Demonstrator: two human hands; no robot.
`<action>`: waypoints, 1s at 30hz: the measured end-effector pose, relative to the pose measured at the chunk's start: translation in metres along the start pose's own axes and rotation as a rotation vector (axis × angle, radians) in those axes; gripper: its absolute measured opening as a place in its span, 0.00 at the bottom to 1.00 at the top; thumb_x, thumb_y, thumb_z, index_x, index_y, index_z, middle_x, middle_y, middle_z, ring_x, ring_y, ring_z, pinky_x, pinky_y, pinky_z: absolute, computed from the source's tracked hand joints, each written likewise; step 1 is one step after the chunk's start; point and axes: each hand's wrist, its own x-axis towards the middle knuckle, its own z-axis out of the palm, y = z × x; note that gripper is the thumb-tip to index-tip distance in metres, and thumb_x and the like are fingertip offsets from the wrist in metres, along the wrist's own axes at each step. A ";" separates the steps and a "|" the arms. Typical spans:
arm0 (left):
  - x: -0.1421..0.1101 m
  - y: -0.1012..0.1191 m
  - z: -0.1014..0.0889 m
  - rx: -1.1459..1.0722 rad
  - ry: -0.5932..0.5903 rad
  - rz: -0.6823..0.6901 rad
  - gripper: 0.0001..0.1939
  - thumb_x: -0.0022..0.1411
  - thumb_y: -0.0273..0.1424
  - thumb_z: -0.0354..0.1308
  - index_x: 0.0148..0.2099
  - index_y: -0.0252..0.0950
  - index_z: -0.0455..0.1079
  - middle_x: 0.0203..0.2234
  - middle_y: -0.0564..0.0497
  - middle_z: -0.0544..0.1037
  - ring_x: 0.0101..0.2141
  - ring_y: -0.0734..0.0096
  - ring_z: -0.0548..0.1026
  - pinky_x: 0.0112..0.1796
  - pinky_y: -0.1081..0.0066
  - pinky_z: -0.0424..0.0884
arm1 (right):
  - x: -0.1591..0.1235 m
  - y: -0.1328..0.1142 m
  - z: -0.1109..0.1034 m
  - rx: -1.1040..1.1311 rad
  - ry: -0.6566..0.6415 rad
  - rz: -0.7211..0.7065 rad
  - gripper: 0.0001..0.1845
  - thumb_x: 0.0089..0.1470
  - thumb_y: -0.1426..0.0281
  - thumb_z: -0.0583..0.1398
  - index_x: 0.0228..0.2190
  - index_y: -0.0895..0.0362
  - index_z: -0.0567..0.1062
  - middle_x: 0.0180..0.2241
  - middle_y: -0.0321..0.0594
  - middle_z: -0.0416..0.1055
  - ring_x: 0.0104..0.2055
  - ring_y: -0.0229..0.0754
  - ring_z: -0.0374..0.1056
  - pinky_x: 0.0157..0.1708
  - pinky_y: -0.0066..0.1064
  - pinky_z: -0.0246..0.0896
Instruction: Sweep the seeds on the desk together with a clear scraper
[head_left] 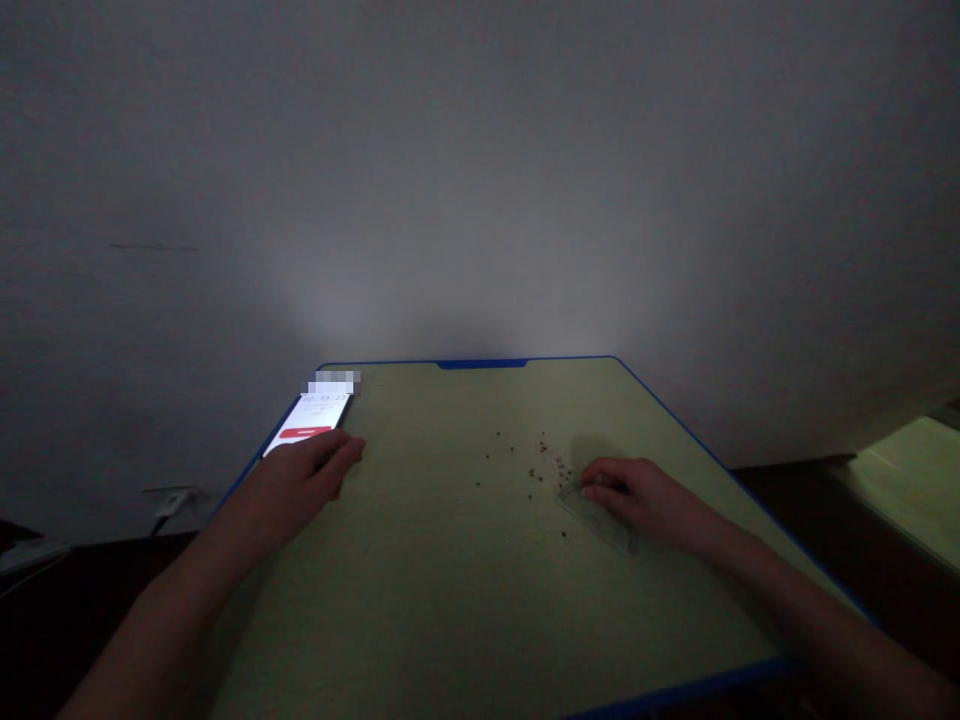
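My right hand [634,492] is closed in a pinch at the edge of a clear, thin plastic bag [600,522] that lies on the table and is hard to see in the dim light. Just left of those fingertips, several tiny dark beads or seeds [540,478] are scattered on the tabletop; a few lie further left. On the left side, my left hand [319,465] is held with fingers curled and pressed together, beside the near end of a lit phone [319,410]. Whatever is between its fingers, if anything, cannot be seen.
The pale table [420,570] has a blue rim and a blue notch piece [482,364] at its far edge. A grey wall [480,180] rises right behind it. A plug [176,502] with a cable is low on the left, and another pale surface [915,480] stands at far right.
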 end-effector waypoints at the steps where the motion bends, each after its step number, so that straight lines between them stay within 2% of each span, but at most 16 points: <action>1: 0.000 0.000 0.000 -0.007 0.000 -0.001 0.22 0.58 0.49 0.43 0.31 0.38 0.69 0.18 0.54 0.71 0.22 0.69 0.69 0.25 0.71 0.61 | 0.002 -0.005 0.002 0.004 -0.009 -0.019 0.11 0.57 0.66 0.54 0.31 0.56 0.74 0.28 0.36 0.72 0.28 0.39 0.65 0.29 0.29 0.57; 6: -0.002 0.001 0.000 -0.004 -0.002 -0.004 0.22 0.59 0.49 0.43 0.32 0.38 0.68 0.19 0.54 0.71 0.22 0.70 0.69 0.26 0.71 0.61 | -0.005 -0.014 0.008 0.036 -0.085 -0.087 0.10 0.58 0.67 0.54 0.33 0.55 0.74 0.30 0.36 0.73 0.31 0.38 0.66 0.32 0.29 0.58; 11: -0.003 0.002 0.000 0.011 -0.021 0.000 0.24 0.60 0.50 0.40 0.33 0.37 0.68 0.19 0.54 0.71 0.23 0.69 0.69 0.26 0.70 0.61 | -0.025 -0.004 0.002 0.032 -0.042 -0.010 0.11 0.58 0.65 0.53 0.33 0.55 0.74 0.30 0.38 0.74 0.31 0.40 0.67 0.32 0.30 0.60; 14: -0.003 0.002 0.000 0.014 -0.017 0.016 0.23 0.61 0.50 0.41 0.32 0.37 0.67 0.19 0.54 0.71 0.23 0.70 0.70 0.26 0.70 0.61 | -0.033 -0.010 -0.001 0.035 -0.021 0.025 0.13 0.59 0.64 0.52 0.33 0.54 0.74 0.30 0.39 0.74 0.30 0.40 0.67 0.31 0.31 0.60; 19: -0.003 0.004 -0.001 0.026 -0.014 0.009 0.23 0.60 0.49 0.41 0.32 0.37 0.67 0.18 0.54 0.70 0.22 0.70 0.69 0.26 0.70 0.61 | -0.031 -0.029 0.003 0.014 -0.058 -0.015 0.14 0.60 0.63 0.51 0.33 0.54 0.75 0.30 0.39 0.74 0.30 0.41 0.68 0.31 0.32 0.59; 26: -0.002 0.003 -0.001 0.016 -0.003 0.029 0.22 0.60 0.48 0.41 0.32 0.38 0.68 0.18 0.54 0.70 0.22 0.70 0.69 0.26 0.71 0.60 | -0.031 -0.027 0.009 -0.003 -0.073 -0.017 0.14 0.60 0.64 0.51 0.34 0.53 0.76 0.32 0.40 0.76 0.33 0.43 0.70 0.33 0.33 0.61; 30: -0.002 0.002 0.000 -0.001 -0.008 0.022 0.22 0.60 0.48 0.42 0.32 0.38 0.68 0.19 0.54 0.71 0.22 0.71 0.69 0.25 0.71 0.60 | -0.035 -0.035 0.012 -0.025 -0.102 -0.029 0.15 0.60 0.64 0.51 0.36 0.53 0.77 0.32 0.40 0.76 0.33 0.43 0.70 0.34 0.33 0.61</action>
